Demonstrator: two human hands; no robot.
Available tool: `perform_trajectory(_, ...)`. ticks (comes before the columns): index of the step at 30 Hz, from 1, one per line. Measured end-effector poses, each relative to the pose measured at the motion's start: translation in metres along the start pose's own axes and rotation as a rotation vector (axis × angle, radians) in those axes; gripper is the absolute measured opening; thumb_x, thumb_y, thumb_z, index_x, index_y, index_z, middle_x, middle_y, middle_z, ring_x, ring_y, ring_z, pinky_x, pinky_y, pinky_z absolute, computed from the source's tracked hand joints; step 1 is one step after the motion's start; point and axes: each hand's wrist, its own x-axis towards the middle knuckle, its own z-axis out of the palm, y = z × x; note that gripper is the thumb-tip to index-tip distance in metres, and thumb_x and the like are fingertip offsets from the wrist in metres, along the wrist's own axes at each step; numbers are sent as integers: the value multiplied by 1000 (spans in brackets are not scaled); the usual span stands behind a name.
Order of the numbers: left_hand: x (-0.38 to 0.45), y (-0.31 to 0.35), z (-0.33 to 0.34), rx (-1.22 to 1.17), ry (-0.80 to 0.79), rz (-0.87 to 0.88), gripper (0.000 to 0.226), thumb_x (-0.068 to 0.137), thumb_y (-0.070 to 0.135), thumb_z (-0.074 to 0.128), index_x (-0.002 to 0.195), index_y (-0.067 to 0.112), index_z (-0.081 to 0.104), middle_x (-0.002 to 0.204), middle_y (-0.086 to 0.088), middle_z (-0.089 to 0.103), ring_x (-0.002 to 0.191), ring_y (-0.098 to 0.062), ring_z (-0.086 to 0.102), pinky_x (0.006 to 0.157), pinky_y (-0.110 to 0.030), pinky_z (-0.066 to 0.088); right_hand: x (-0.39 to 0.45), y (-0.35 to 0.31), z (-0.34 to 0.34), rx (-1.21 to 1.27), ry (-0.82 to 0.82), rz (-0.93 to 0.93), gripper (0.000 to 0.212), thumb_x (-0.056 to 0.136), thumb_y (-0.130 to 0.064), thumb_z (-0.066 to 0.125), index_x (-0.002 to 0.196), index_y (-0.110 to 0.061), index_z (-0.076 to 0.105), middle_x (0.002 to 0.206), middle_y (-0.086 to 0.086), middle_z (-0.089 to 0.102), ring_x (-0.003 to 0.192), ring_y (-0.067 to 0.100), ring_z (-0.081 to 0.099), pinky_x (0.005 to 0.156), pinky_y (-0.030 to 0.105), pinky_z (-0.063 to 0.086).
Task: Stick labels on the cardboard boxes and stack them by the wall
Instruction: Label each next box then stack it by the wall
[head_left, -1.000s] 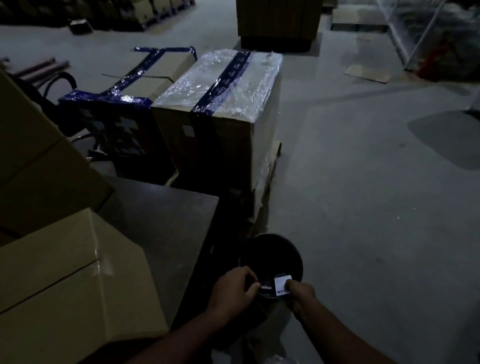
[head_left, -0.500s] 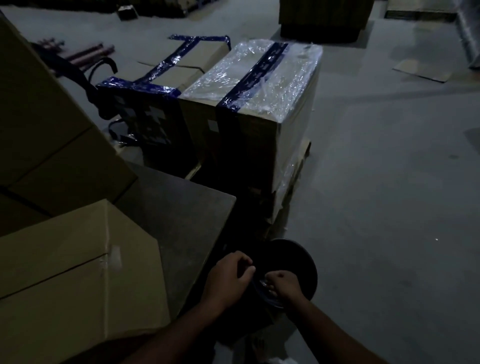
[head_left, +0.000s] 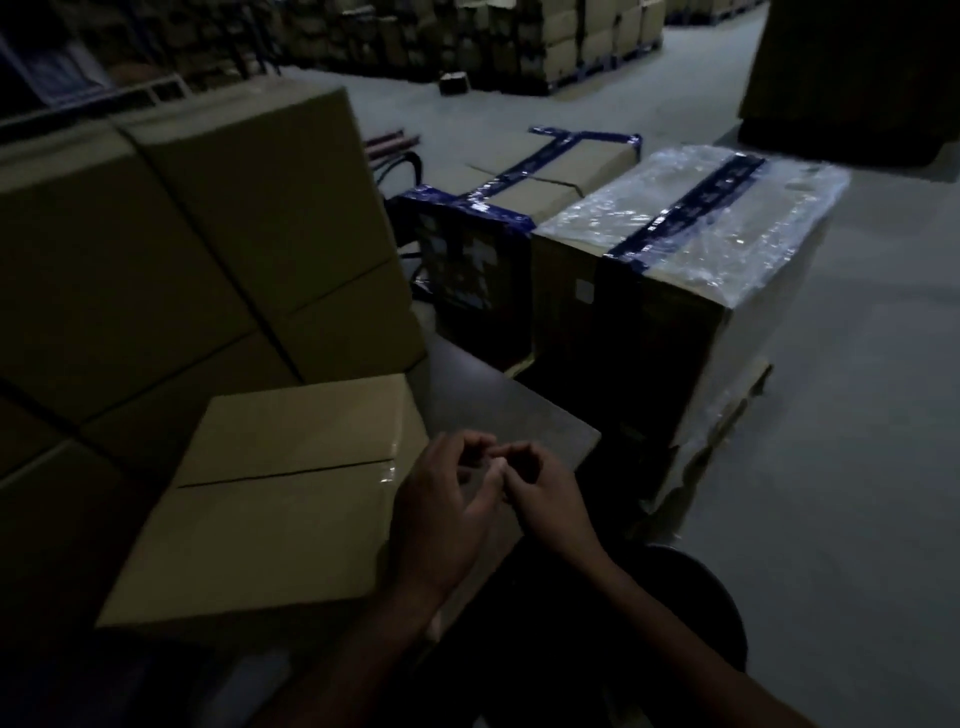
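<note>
Hands meeting fingertip to fingertip, left hand (head_left: 441, 512), right hand (head_left: 545, 496), beside cardboard box (head_left: 280, 499)

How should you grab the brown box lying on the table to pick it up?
Judging by its wide, flat shape, take the cardboard box with two hands, one grip on each short end, coming from the near side. The taped top offers no handle.

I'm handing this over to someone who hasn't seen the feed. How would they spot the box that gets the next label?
Find the dark table at lower left, in front of the tall stack of brown cartons. The cardboard box lies alone on it, just left of the left hand and right hand. Unlike the floor cartons beyond, it has no blue tape or plastic wrap.
</note>
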Motion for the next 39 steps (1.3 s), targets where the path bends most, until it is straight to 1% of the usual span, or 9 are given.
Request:
perform_trajectory(3,-1,-15,-35,13,107,-68,18,92,33,66,109,31,62,105,17,62,94,1,63,76,-29,58,3,-9,38,-44,-66,-62,6,87,-22,67,92,-20,64,93,0,67,86,11,64,76,31,54)
perform_trajectory(9,-8,-69,-97,199,328,-228,29,86,31,72,113,30,60,117,9,53,97,-11,59,71,-29,53,-6,-6,93,-330,-134,-101,52,79,-37,71,124,-26,47,112,-15,41,106,6,47,87,31,50)
perform_trajectory(14,-18,-129,-154,425,430,-490,75,75,42,81,136,13,49,142,-12,45,128,-33,43,104,-46,40,-23,-1,111,-282,-128,-45,53,83,-31,70,128,-22,44,118,-11,46,107,8,50,82,21,44)
perform_trajectory(19,-36,-157,-186,344,328,-682,89,71,64,75,140,15,48,138,-15,53,125,-35,50,101,-43,44,-38,8,122,-254,-126,-8,50,84,-48,62,127,-28,48,126,-6,55,109,11,55,89,40,52)
perform_trajectory(22,-50,-147,-194,247,341,-681,85,73,53,80,142,14,48,139,-12,53,125,-32,52,100,-38,43,-42,15,121,-228,-203,-49,69,74,-61,60,136,-37,40,131,-9,54,116,15,54,90,48,52)
perform_trajectory(26,-72,-118,-213,135,419,-582,84,72,41,85,142,14,48,139,-10,53,124,-28,53,98,-35,44,-59,-28,119,-153,-184,-56,68,77,-50,63,139,-37,38,135,-7,51,117,18,54,90,51,52)
perform_trajectory(30,-87,-78,-243,9,521,-415,72,76,41,81,139,22,52,134,-2,56,117,-19,56,94,-41,52,-65,-78,108,-39,-121,-97,62,87,-36,65,142,-39,35,137,-8,46,114,15,52,77,30,52)
perform_trajectory(34,-92,-26,-271,-213,683,-257,63,80,52,70,137,29,55,139,6,56,126,-14,52,103,-42,48,-78,-152,99,53,-68,-228,62,83,-33,67,139,-40,41,137,-10,40,113,14,49,72,28,50)
perform_trajectory(39,-89,34,-307,-231,870,91,54,90,34,53,141,16,51,145,12,47,123,24,38,92,6,30,-89,-233,99,226,-109,-393,69,62,-57,75,126,-40,55,133,-2,53,110,22,59,62,22,55)
